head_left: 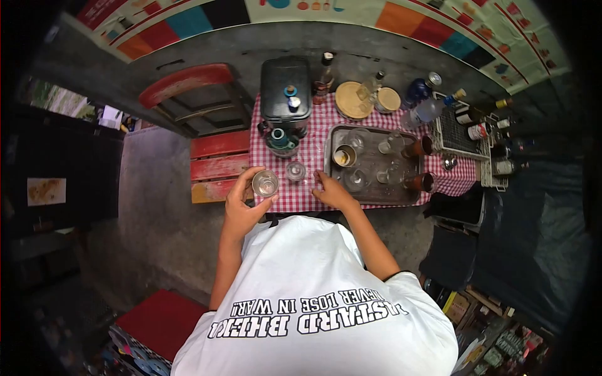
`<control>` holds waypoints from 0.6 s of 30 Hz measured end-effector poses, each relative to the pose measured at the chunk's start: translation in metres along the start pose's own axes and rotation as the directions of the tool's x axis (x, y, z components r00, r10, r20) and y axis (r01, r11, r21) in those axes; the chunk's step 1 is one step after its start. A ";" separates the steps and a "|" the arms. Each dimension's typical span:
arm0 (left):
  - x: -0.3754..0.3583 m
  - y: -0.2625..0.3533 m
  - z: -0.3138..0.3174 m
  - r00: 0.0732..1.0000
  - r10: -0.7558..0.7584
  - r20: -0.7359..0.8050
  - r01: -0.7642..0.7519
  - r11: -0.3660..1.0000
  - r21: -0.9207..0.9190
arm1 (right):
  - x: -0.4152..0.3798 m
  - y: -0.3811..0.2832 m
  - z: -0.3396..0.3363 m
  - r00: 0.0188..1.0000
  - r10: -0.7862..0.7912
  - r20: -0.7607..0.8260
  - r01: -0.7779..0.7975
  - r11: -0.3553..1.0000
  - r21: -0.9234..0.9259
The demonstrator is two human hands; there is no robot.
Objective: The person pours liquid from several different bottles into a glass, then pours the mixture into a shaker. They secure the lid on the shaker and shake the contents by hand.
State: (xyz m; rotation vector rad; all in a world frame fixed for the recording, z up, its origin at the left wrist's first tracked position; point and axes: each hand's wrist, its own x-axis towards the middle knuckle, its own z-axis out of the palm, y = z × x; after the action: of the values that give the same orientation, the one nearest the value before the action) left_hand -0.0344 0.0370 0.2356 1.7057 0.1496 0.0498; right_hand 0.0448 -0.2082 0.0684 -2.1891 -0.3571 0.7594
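My left hand is closed around a small round cup, thumb and fingers on opposite sides of its rim. The cup is seen from above at the table's front edge; whether it is glass or metal is hard to tell. My right hand is over the tablecloth with thumb and forefinger apart and nothing visible between them. Between my hands, a clear glass stands on the cloth, apart from both. Right beside my right hand is the left edge of a brown tray.
On the tray are a metal cup, several clear glasses and brown tumblers. Behind stand a black-lidded container, bottles and round wooden lids. A wire basket with bottles is at right; a red chair is at left.
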 end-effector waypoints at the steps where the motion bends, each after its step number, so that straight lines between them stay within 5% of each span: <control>1: 0.003 0.001 0.007 1.000 0.000 0.017 0.000 1.000 -0.004 | -0.013 0.009 -0.003 0.998 0.027 0.060 -0.028 1.000 0.010; 2: 0.007 0.002 0.014 0.999 0.027 0.020 -0.027 1.000 -0.002 | -0.025 0.029 0.002 0.999 0.006 0.032 -0.011 0.987 0.160; 6: 0.018 -0.004 0.049 0.996 0.082 0.024 -0.078 0.988 -0.133 | -0.081 0.081 -0.017 0.992 0.096 0.079 -0.110 0.973 0.202; 18: 0.036 -0.039 0.149 0.991 0.005 0.135 0.008 0.996 -0.092 | -0.178 0.258 -0.008 0.806 0.555 0.204 -0.559 0.828 -0.045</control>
State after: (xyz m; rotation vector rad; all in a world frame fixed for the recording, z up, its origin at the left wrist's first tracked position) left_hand 0.0163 -0.0994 0.1737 1.6110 0.0468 -0.0593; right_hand -0.0874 -0.4675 -0.0496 -2.2170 0.2170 1.3139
